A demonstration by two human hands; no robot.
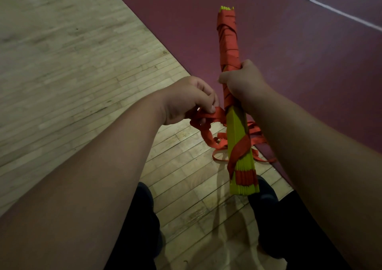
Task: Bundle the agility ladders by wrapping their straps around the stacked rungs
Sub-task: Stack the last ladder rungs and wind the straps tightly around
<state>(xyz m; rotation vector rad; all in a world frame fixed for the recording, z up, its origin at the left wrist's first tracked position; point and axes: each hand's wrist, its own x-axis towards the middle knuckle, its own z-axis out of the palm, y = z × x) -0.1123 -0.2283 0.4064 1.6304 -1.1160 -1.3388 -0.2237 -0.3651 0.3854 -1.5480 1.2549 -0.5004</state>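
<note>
Stacked rungs [237, 129]: yellow-green, held as one long bundle in the air, far end pointing away from the person, near end lowest, above the feet.

Strap [228, 40]: red. Tight overlapping turns cover the far half of the rungs, down to just below the right hand. Near half mostly bare, with one diagonal turn and a red band close to the near end.

Right hand [241, 81]: closed round the middle of the rungs, over the wrapped part, with the thumb on the far side and fingers curled across the strap turns. It carries the bundle.

Left hand [190, 98]: just left of the rungs, not touching them. Fingers bent, with the fingertips and thumb pinching a bunched length of strap that runs straight to the rungs' left edge.

Loose strap [206, 133]: hangs in loops from the left hand and trails under the rungs on both sides; whether it touches the floor cannot be told.

Under the rungs: wooden floor [72, 63] on their left, maroon mat [289, 42] on their right and beyond, with a white line [330, 8] past the far end. Dark trouser legs [140, 218] lie below the near end.
</note>
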